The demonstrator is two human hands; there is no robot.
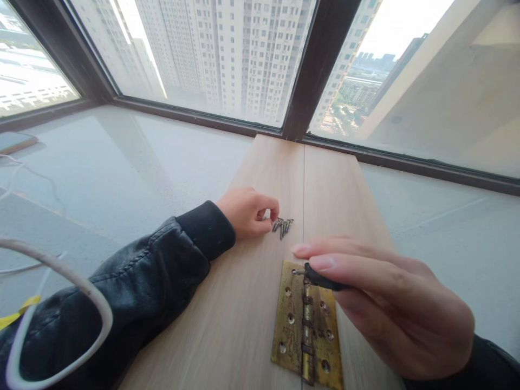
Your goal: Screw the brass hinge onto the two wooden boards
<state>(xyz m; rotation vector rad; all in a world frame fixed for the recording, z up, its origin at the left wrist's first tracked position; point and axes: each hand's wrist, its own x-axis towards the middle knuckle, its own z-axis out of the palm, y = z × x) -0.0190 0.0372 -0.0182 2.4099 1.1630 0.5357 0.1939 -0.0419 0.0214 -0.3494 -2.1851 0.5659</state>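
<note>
A brass hinge [307, 325] lies opened flat on two pale wooden boards [247, 303], its knuckle over the seam between them. My right hand [390, 303] hovers above the hinge's top edge, its fingers closed on a dark screwdriver [320, 279] whose tip points left. My left hand [248, 211], in a black leather sleeve, rests on the left board with its fingers pinched together beside a small pile of dark screws [283, 226]. Whether a screw is between those fingertips is hidden.
The boards rest on a grey stone sill [122, 168] below a dark-framed window [317, 59] facing tall buildings. A thick white cable [81, 292] loops at the lower left, a yellow tag [18, 314] beside it. A flat brown object [14, 142] lies far left.
</note>
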